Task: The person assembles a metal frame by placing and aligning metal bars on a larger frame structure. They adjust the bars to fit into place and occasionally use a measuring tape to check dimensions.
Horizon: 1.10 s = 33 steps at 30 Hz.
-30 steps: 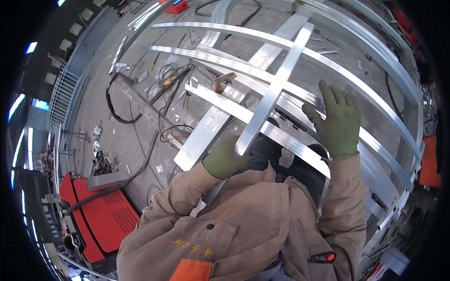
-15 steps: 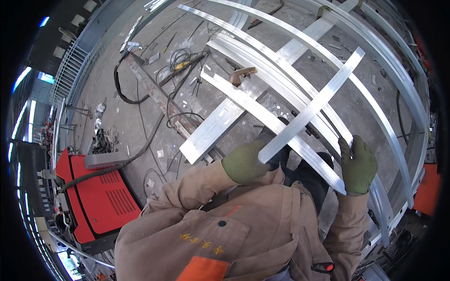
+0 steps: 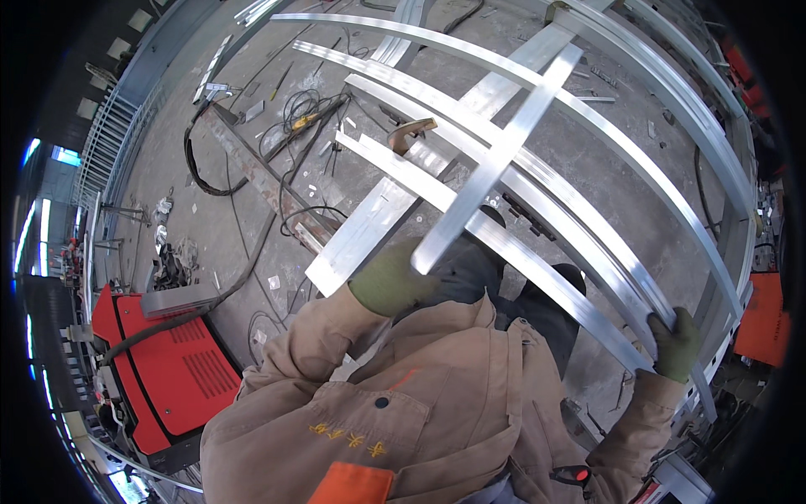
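My left hand (image 3: 389, 280), in a green glove, grips the near end of a short silver metal bar (image 3: 512, 139); its fingers are partly hidden. The bar slants away to the right, crossing over several long strips. At the right, my gloved right hand (image 3: 677, 344) is closed around the end of a long silver metal strip (image 3: 579, 197). Another flat strip (image 3: 537, 273) passes above my knees, its right end near my right wrist. A curved strip (image 3: 621, 143) lies farther out, beneath the short bar's far end.
A wide metal beam (image 3: 369, 227) runs under the strips, with a brown-handled tool (image 3: 411, 132) beside them. Black cables (image 3: 315, 113) and a rusty steel bar (image 3: 277, 185) lie on the floor at left. A red machine (image 3: 180, 378) stands at lower left.
My left hand has moved left with the short bar, which now crosses the strips farther left. My right hand has shifted right and nearer, onto the strip's end. The view has also shifted.
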Each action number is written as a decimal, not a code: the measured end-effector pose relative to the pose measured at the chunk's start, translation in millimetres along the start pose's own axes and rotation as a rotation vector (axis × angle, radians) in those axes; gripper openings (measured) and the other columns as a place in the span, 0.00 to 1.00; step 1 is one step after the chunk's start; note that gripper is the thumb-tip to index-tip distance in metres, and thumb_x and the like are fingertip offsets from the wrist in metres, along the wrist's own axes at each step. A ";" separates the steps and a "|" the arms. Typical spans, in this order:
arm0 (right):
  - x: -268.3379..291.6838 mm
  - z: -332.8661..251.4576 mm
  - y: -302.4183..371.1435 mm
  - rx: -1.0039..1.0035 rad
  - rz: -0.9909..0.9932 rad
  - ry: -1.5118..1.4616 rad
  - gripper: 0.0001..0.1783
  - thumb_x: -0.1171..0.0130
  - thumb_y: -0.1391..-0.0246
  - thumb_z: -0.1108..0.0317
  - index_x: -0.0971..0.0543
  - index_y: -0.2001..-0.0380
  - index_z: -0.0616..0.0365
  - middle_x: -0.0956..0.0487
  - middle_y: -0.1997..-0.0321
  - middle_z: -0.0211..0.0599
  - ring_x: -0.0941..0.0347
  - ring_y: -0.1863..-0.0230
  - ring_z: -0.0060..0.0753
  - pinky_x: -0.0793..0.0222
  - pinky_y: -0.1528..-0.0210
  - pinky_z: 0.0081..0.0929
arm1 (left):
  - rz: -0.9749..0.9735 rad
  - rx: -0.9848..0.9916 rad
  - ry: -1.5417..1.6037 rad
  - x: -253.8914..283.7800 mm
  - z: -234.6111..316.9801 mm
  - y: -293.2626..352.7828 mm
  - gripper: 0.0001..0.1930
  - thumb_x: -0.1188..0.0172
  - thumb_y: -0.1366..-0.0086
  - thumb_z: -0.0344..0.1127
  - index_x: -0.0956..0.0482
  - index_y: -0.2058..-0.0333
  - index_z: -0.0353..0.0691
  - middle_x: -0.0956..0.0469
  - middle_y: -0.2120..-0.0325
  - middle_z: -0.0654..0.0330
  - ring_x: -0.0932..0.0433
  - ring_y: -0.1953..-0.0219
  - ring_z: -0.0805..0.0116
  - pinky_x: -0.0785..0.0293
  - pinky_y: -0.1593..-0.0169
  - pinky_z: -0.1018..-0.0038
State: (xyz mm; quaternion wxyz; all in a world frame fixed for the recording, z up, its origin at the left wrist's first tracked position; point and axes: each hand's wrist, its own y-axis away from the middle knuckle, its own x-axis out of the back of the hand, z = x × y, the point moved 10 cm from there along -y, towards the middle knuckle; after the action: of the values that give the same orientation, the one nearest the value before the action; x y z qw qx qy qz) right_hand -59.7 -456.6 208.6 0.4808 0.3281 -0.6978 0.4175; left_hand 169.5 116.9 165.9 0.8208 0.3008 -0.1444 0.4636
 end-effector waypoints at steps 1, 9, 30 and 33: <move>8.7 20.3 1.6 -0.088 -0.044 0.005 0.28 0.11 0.49 0.55 0.09 0.50 0.59 0.13 0.65 0.49 0.14 0.64 0.50 0.22 0.60 0.48 | 0.005 0.052 -0.055 5.5 -8.8 4.8 0.32 0.23 0.33 0.36 0.17 0.33 0.29 0.10 0.66 0.54 0.12 0.70 0.67 0.15 0.62 0.66; 14.9 228.9 57.1 -0.370 -0.097 -0.264 0.33 0.10 0.49 0.66 0.11 0.40 0.60 0.12 0.50 0.38 0.16 0.51 0.37 0.20 0.46 0.40 | 0.040 0.154 0.135 38.9 -22.4 12.0 0.20 0.27 0.32 0.34 0.16 0.45 0.31 0.14 0.72 0.60 0.15 0.73 0.71 0.20 0.70 0.69; 28.2 136.6 37.8 -0.042 -0.201 0.126 0.28 0.23 0.46 0.67 0.13 0.41 0.60 0.12 0.51 0.52 0.13 0.49 0.61 0.18 0.45 0.52 | 0.038 0.244 0.025 66.0 -13.4 3.8 0.31 0.24 0.36 0.38 0.18 0.37 0.28 0.12 0.68 0.54 0.12 0.69 0.65 0.17 0.64 0.65; 33.4 82.5 27.2 -0.065 -0.143 0.174 0.25 0.20 0.49 0.69 0.13 0.46 0.58 0.12 0.53 0.52 0.14 0.49 0.64 0.19 0.47 0.56 | 0.022 0.234 0.126 71.5 -23.3 2.3 0.29 0.24 0.36 0.36 0.17 0.39 0.27 0.11 0.67 0.53 0.12 0.69 0.66 0.17 0.64 0.66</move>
State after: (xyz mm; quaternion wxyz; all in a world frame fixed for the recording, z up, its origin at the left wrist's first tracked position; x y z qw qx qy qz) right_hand -126.6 -520.7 217.2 0.5786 0.3240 -0.6412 0.3863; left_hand 204.4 180.6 185.6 0.7826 0.3630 -0.0408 0.5042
